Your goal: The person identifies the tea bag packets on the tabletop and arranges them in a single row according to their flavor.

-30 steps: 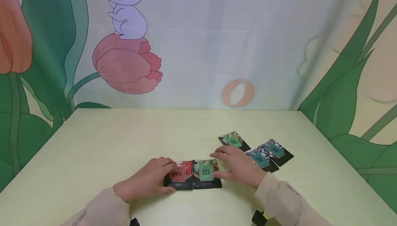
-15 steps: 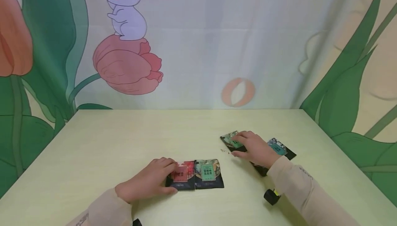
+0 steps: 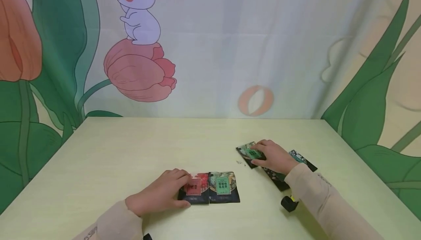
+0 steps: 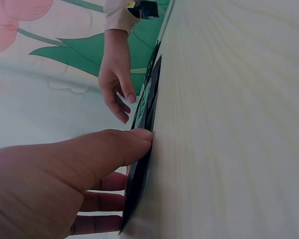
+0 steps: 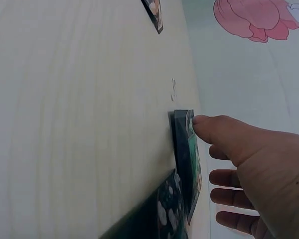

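My left hand point(image 3: 164, 190) rests on a red-and-black packet point(image 3: 200, 181), its thumb at the near edge in the left wrist view. Against that packet's right side lies a green-and-black packet point(image 3: 224, 187), flat on the table. Farther back and right, the fingers of my right hand point(image 3: 274, 156) touch another green-labelled packet point(image 3: 245, 152). In the right wrist view the thumb meets an edge of this packet point(image 5: 188, 154), the other fingers extending beyond it. Two dark floral packets lie beside and under the right forearm, one nearer point(image 3: 276, 179) and one farther right point(image 3: 300, 157), both partly hidden.
A pale wood-grain table point(image 3: 138, 141) holds everything. Behind it hangs a printed cloth point(image 3: 204, 49) with a rabbit and tulips. Small dark marks point(image 3: 241, 163) show on the tabletop left of the right hand. A black-and-yellow wrist device point(image 3: 289, 203) hangs under the right wrist.
From beside the front green packet, my right hand has moved back and right onto the rear green packet, where it stays. My left hand keeps its place on the red packet.
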Demonstrator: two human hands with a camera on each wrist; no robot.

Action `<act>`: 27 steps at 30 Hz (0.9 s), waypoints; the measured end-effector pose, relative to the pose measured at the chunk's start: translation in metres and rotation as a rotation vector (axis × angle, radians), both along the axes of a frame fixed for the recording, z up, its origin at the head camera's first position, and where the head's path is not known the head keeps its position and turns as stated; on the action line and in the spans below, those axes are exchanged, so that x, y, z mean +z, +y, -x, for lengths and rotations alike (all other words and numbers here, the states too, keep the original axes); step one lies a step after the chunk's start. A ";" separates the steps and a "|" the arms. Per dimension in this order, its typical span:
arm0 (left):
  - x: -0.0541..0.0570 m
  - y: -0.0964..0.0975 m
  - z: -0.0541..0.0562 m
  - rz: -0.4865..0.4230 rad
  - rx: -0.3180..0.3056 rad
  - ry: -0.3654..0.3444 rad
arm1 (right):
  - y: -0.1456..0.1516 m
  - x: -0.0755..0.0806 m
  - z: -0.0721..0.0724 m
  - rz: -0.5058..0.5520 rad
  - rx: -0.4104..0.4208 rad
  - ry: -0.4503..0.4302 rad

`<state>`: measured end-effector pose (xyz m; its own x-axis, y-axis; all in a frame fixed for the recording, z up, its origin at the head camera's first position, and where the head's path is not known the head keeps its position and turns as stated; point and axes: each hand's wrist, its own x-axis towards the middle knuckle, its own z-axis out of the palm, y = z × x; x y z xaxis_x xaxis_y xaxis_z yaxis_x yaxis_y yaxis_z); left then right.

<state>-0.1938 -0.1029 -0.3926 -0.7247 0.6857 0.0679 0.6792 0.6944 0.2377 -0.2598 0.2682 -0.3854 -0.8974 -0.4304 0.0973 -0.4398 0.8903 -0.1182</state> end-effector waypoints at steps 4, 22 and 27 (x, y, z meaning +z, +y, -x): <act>0.000 0.000 0.000 0.004 0.009 -0.002 | 0.001 -0.001 0.001 0.000 -0.012 -0.032; -0.001 0.000 0.001 0.007 0.011 0.005 | -0.007 -0.002 0.006 -0.010 -0.025 -0.116; -0.003 0.000 0.001 0.010 0.012 0.009 | -0.011 -0.003 0.007 -0.018 -0.036 -0.113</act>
